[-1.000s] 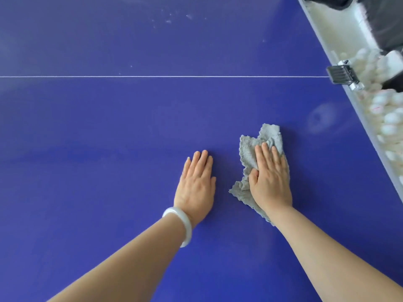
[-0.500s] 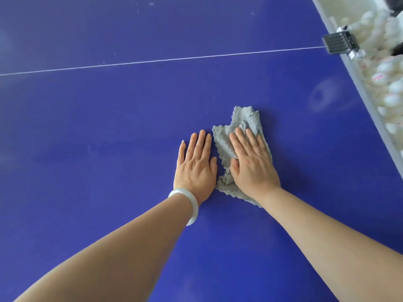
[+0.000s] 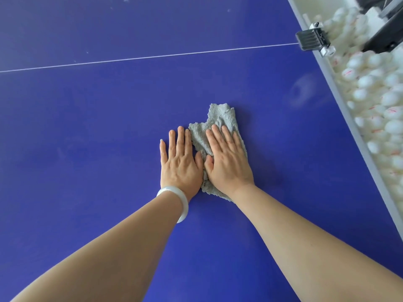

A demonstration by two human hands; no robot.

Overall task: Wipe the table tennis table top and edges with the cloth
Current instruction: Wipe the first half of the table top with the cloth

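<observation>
Because the cloth point(image 3: 220, 120) lies pinned under the right hand point(image 3: 226, 162), that hand is the one placed to drive the next stroke, and the cloth's long axis runs roughly from 6 to 12 o'clock, with a loose end sticking out past the fingertips at 12. It is a grey, nubbly terry rag, crumpled and folded on itself, with ragged edges, soft enough to bunch if pushed end-on. The right hand presses it flat with straight fingers held close together, not curled round it. The left hand point(image 3: 180, 164) lies just beside it at 9 o'clock, palm down with fingers straight on the bare surface, its thumb against the rag's edge; it wears a smooth white bangle point(image 3: 181, 199) at the wrist. Both rest near the middle of the blue table top point(image 3: 87, 127), which looks hard, smooth and faintly glossy. A thin white line point(image 3: 130, 58) crosses it at 12 o'clock, and pale specks point(image 3: 125, 0) lie beyond that line, probably not yet wiped. Toward 3 o'clock, well apart from the rag, the pale table edge point(image 3: 349, 127) runs from 11 to 5 o'clock, with a black clamp point(image 3: 311, 39) fixed on it at 1 o'clock. Past the edge sits a heap of white balls point(image 3: 381, 99). Reaching the edge calls for a sweep toward 3 o'clock.
</observation>
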